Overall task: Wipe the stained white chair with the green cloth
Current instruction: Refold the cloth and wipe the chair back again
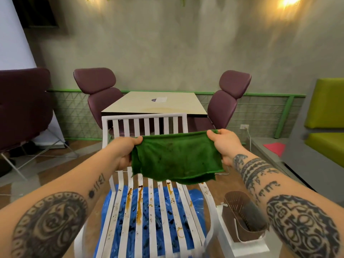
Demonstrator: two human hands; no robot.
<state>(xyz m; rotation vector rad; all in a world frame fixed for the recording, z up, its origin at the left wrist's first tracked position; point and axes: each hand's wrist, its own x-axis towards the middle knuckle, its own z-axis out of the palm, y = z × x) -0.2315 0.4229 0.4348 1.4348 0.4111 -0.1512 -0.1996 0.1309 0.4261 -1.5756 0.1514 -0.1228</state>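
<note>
Café or restaurant seating area. By the far wall, a square beige table (158, 106) has a purple padded chair (101, 94) on its left and a matching chair (227, 101) on its right. A lime-green cushioned bench (325, 108) sits at right. A warm wall lamp (288, 1) glows above green-trimmed lattice panelling (260, 116).

cloth (176, 157) over chair (143, 117) | table (149, 103) behind chair | basket (242, 216) right of chair | sheet (158, 226) under chair

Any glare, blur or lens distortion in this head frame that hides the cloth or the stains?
Head view: the wall lamp blows out at top right; wide-angle distortion bows the room's edges; the far wall looks soft. The green cloth, held by the left hand and right hand, and the brown stains on the white chair show clearly.
</note>
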